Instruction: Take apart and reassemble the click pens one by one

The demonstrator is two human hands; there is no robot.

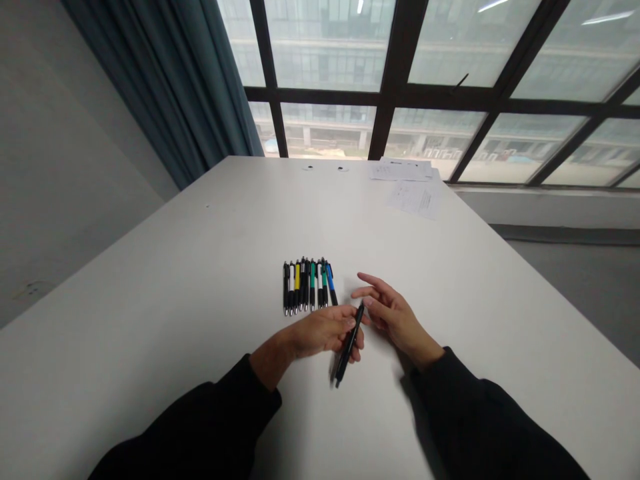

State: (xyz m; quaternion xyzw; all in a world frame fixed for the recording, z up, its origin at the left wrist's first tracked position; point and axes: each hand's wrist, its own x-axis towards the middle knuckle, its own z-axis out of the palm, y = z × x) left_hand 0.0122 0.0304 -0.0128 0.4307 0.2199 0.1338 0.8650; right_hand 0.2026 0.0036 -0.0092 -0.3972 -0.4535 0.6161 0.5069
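Note:
My left hand is closed around a black pen, which points down toward me over the white table. To its right, my right hand has its fingers spread and holds nothing; its fingertips nearly touch the pen's upper end. Just beyond my hands lies a row of several pens side by side, with white, yellow, black, green and blue barrels. Dark sleeves cover both forearms.
Two sheets of paper lie at the table's far right, near the window. A teal curtain hangs at the back left. The table's right edge drops to a grey floor.

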